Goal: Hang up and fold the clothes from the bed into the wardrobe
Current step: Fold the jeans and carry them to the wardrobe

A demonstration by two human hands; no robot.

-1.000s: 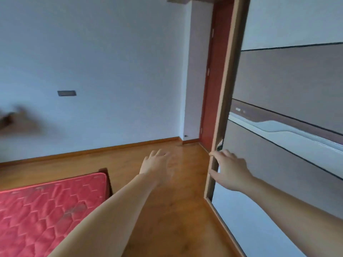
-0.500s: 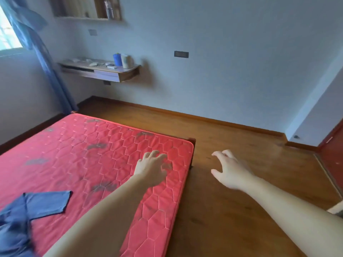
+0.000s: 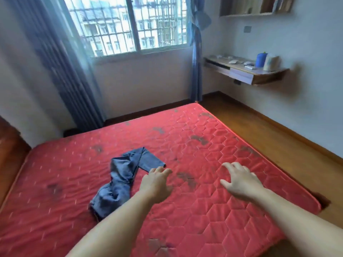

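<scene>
Reaching forward over the bed [image 3: 213, 138], both arms are stretched out with nothing in them. The left hand [image 3: 156, 184] has its fingers loosely spread and a little bent, and its fingertips are just beside the near corner of the blue garment [image 3: 122, 180]; I cannot tell if they touch the cloth. The right hand [image 3: 239, 180] is also spread, palm down above the red mattress, well apart from the garment. The garment is dark blue, like denim, crumpled and twisted in a long shape, lying near the middle of the mattress. Half a second ago the view was turned more to the right and the garment was only at the lower left corner; now it lies in the centre, and the window [image 3: 128, 25] and the wall shelf [image 3: 246, 71] are in view.
</scene>
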